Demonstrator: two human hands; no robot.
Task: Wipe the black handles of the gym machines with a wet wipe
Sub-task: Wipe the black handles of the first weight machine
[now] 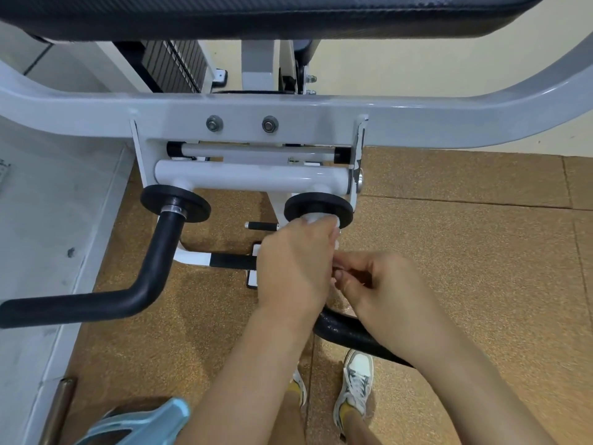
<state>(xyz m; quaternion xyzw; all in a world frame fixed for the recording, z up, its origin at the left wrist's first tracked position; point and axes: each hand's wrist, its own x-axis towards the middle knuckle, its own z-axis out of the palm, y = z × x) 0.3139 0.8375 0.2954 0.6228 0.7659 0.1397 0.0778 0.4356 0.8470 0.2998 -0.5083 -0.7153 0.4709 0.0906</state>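
Two bent black handles hang from black discs under the white machine frame point(288, 120). The left handle point(141, 284) is bare. My left hand point(293, 268) grips the top of the right handle point(346, 335) just below its disc point(317, 205), with a white wet wipe point(322, 218) showing at the fingertips. My right hand point(382, 290) is beside it, its fingers curled toward the handle and pinching at something small that I cannot make out. The handle's upper part is hidden by both hands.
A black padded seat point(256, 14) spans the top. A weight stack point(173, 65) stands behind the frame. Low black footrest bars point(231, 260) sit on the brown rubber floor. My shoes point(356, 387) are below, and a light blue object point(144, 425) is at the bottom left.
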